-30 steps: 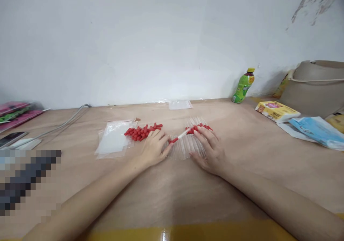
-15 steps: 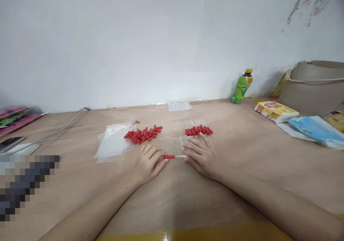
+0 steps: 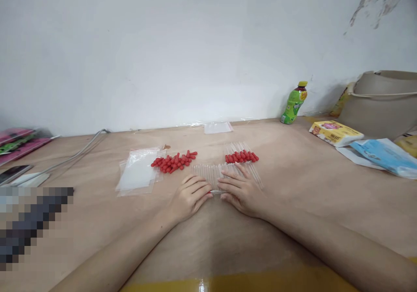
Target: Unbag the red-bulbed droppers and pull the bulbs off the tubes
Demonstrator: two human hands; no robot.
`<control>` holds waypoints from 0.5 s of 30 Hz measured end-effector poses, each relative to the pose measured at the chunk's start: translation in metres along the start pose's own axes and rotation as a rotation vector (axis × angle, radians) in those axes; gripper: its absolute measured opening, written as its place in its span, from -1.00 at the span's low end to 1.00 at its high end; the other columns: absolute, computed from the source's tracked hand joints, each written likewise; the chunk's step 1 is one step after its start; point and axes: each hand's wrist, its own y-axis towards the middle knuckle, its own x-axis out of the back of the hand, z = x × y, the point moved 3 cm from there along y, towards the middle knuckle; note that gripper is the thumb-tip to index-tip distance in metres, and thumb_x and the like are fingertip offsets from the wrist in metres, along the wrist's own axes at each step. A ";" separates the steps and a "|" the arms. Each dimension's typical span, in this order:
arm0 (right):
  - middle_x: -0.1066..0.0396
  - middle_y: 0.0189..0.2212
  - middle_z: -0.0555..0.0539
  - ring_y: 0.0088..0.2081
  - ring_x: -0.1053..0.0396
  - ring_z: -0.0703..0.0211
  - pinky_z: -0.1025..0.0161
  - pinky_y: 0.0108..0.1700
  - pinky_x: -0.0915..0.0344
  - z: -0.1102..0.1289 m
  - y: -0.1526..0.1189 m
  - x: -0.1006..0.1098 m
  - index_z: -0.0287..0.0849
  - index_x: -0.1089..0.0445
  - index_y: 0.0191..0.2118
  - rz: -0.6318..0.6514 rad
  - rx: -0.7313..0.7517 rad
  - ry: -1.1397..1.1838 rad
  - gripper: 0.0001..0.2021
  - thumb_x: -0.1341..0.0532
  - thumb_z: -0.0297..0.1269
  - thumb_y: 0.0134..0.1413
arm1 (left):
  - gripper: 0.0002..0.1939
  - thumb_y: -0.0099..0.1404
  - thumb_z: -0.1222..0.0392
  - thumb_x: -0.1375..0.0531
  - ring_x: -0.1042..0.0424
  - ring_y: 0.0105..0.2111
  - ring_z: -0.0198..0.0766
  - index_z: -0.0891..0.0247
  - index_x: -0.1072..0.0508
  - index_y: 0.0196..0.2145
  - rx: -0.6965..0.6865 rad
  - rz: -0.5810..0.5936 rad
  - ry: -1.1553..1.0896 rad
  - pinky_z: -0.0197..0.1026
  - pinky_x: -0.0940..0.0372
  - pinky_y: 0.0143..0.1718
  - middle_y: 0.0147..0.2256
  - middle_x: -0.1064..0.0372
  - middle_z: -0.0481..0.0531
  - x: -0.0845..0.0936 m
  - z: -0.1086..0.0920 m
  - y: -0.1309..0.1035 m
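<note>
My left hand [image 3: 193, 196] is closed on the red rubber bulb, of which only a sliver shows at its fingertips. From there a clear tube [image 3: 216, 192] runs right to my right hand [image 3: 243, 192], whose thumb and fingers close on it. A row of clear tubes [image 3: 208, 174] lies just behind both hands, partly under the right fingers. Behind the right hand, several red bulbs [image 3: 241, 157] sit side by side on clear tubes. A loose pile of red bulbs [image 3: 172, 163] lies behind the left hand.
Clear plastic bags [image 3: 137, 172] lie left of the pile, another bag [image 3: 218, 127] near the wall. A green bottle [image 3: 294, 104], yellow packet [image 3: 335, 133], blue packet [image 3: 387, 155] and beige bin [image 3: 381, 103] stand or lie at right. A phone [image 3: 14, 174] and cable [image 3: 76, 154] are left.
My left hand has moved right along the tube and now covers most of the red bulb. The right hand has shifted slightly left, and more clear tubes show beyond its fingers.
</note>
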 end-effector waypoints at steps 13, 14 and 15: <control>-0.49 -0.29 -0.08 -0.07 -0.37 0.21 0.14 0.12 -0.21 0.005 0.001 0.001 -0.24 -0.37 -0.25 0.084 0.113 0.137 -0.85 -0.06 -0.43 0.13 | -0.89 0.26 0.28 -0.09 -0.40 -0.12 -0.26 0.28 -0.38 -0.26 -0.059 0.065 0.030 -0.10 -0.18 0.04 -0.26 -0.48 0.01 0.002 -0.008 0.004; -0.49 -0.30 -0.08 -0.08 -0.37 0.21 0.15 0.10 -0.22 0.006 0.001 0.002 -0.24 -0.37 -0.26 0.082 0.116 0.135 -0.85 -0.06 -0.43 0.13 | -0.89 0.27 0.28 -0.08 -0.39 -0.11 -0.26 0.27 -0.38 -0.26 -0.055 0.072 0.026 -0.09 -0.17 0.05 -0.26 -0.48 0.00 0.002 -0.008 0.004; -0.49 -0.30 -0.08 -0.08 -0.37 0.21 0.16 0.09 -0.24 0.006 0.001 0.002 -0.23 -0.37 -0.27 0.081 0.118 0.134 -0.85 -0.06 -0.43 0.14 | -0.89 0.27 0.28 -0.07 -0.39 -0.10 -0.26 0.27 -0.38 -0.27 -0.051 0.078 0.021 -0.09 -0.16 0.05 -0.25 -0.48 0.00 0.003 -0.008 0.004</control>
